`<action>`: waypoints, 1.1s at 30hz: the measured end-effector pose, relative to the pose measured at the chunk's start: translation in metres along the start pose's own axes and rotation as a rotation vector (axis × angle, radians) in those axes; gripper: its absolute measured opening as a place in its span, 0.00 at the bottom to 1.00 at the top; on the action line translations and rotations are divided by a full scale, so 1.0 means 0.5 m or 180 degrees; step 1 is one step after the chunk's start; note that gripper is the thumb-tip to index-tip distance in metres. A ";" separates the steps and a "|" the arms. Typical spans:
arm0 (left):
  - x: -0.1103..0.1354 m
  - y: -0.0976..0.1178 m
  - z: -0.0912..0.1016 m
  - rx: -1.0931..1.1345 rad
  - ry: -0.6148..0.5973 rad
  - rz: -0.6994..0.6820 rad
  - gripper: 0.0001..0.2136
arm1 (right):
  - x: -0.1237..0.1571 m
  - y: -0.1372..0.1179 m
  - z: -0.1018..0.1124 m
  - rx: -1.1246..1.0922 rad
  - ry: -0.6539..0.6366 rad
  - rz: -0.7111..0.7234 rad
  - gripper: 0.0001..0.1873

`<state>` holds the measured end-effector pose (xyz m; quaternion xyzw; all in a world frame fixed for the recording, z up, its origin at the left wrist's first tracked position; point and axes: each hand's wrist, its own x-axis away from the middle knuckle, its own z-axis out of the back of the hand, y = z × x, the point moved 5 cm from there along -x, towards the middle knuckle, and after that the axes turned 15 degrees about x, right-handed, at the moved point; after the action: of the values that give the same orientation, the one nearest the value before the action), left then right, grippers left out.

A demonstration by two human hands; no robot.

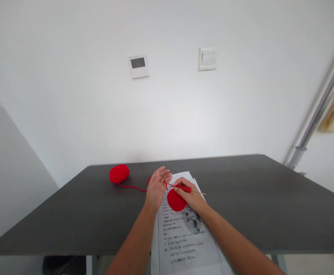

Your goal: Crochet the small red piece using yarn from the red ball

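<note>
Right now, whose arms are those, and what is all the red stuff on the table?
Those arms belong to one person. A camera on their head looks down, so you see what they see. The left hand is open, and red yarn runs from its fingers to a yarn ball on the dark table. The right hand pinches a crochet hook with a red handle. A round red crocheted piece sits between the hands, above printed paper.
</note>
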<state>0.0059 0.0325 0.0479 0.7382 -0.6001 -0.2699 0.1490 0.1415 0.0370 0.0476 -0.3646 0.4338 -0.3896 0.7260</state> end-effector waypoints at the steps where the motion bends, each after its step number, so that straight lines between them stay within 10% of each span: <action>1: -0.001 -0.004 -0.001 -0.0227 -0.0028 -0.0124 0.15 | 0.000 -0.001 0.001 -0.0023 0.0026 0.0002 0.02; 20: 0.010 -0.007 -0.005 -0.2861 -0.0049 -0.0902 0.10 | 0.002 0.022 0.038 -0.0512 0.0844 -0.0154 0.04; 33: 0.000 -0.031 0.005 -0.2626 -0.0207 -0.0564 0.08 | -0.007 0.019 0.030 -0.0345 0.0786 0.0014 0.04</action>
<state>0.0169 0.0365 0.0373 0.6565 -0.3804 -0.5224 0.3892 0.1563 0.0471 0.0459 -0.3515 0.5411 -0.4059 0.6472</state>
